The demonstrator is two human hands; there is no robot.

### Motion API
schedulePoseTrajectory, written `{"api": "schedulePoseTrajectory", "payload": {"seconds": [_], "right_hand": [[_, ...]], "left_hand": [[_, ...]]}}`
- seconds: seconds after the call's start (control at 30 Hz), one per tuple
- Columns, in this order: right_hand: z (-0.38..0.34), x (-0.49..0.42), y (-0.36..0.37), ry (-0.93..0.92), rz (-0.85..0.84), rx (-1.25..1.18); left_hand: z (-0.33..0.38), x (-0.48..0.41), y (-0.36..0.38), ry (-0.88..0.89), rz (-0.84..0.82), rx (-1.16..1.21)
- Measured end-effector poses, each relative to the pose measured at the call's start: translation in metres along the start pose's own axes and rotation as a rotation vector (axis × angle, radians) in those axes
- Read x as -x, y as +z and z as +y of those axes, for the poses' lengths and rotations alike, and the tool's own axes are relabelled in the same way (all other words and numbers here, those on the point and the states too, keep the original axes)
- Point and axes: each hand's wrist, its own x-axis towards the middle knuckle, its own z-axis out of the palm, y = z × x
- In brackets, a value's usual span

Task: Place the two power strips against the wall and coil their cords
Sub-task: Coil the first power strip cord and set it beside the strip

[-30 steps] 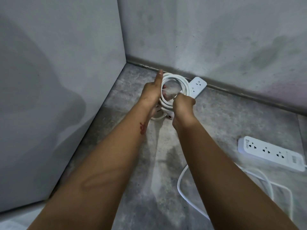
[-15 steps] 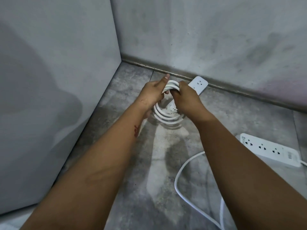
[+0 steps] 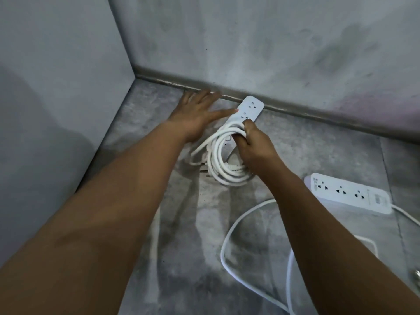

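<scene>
Grey floor (image 3: 159, 137), wall corner. The power strip (image 3: 251, 108) lies slantwise, far end at the baseboard (image 3: 318, 116). The right hand (image 3: 254, 143) grips its coiled cord (image 3: 221, 162); the left hand (image 3: 200, 114), spread flat, lies just left of it.

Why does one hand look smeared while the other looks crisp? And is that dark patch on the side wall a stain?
Head view: the left hand is motion-blurred at its outstretched fingers near the baseboard, while the right hand, gripping the coiled cord, is sharper. Head view: the patch on the left wall is soft-edged, so probably a shadow; the light is dim.
</scene>
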Motion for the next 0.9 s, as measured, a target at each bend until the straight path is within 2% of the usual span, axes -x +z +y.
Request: {"api": "schedulePoseTrajectory", "payload": {"seconds": [0.27, 0.43, 0.6, 0.7, 0.9], "right_hand": [[0.037, 0.009, -0.005, 0.071, -0.004, -0.14], [0.049, 0.013, -0.006, 0.091, -0.012, -0.078], [0.049, 0.014, -0.007, 0.134, 0.002, -0.077], [0.049, 0.014, -0.011, 0.144, 0.031, -0.045], [0.043, 0.008, -0.013, 0.251, 0.143, -0.024]], "left_hand": [[0.011, -0.037, 0.021, 0.269, -0.035, -0.247], [0.018, -0.044, 0.023, 0.322, -0.08, -0.271], [0.015, -0.051, 0.013, 0.327, -0.015, -0.287], [0.003, -0.044, 0.004, 0.304, 0.038, -0.216], [-0.029, -0.009, 0.005, 0.154, 0.004, -0.147]]}}
